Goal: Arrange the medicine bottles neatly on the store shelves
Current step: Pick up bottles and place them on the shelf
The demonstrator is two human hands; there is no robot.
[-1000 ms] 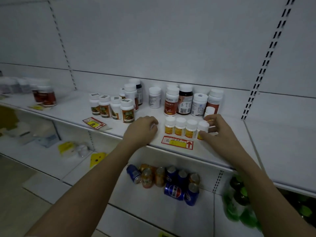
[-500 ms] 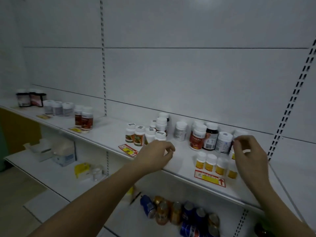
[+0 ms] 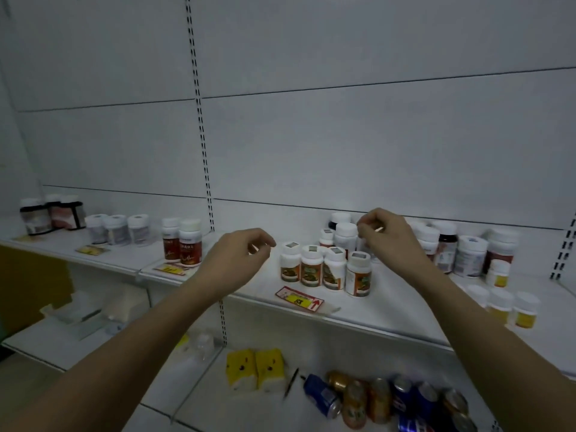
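Four white bottles with orange-brown labels (image 3: pixel 323 269) stand in a row near the front of the white shelf (image 3: pixel 383 327). A taller white bottle (image 3: pixel 346 234) and a dark-capped one (image 3: pixel 339 217) stand behind them. My left hand (image 3: pixel 237 260) hovers just left of the row, fingers loosely curled, holding nothing. My right hand (image 3: pixel 386 238) hangs above and behind the row, beside the taller white bottle, its fingertips drawn together with nothing plainly in them. Larger mixed bottles (image 3: pixel 470 256) stand to the right, partly hidden by my right arm. Small yellow-labelled bottles (image 3: pixel 526 310) stand at the front right.
Two red-labelled bottles (image 3: pixel 186 244), clear jars (image 3: pixel 116 229) and dark jars (image 3: pixel 35 217) stand further left on the shelf. A red and yellow price tag (image 3: pixel 300 299) lies at the shelf edge. On the shelf below lie drink cans (image 3: pixel 377 400) and yellow packs (image 3: pixel 255 366).
The view has swung left and up. Both hands have risen off the shelf; my right hand has left the small yellow-labelled bottles and now hangs over the orange-labelled group.
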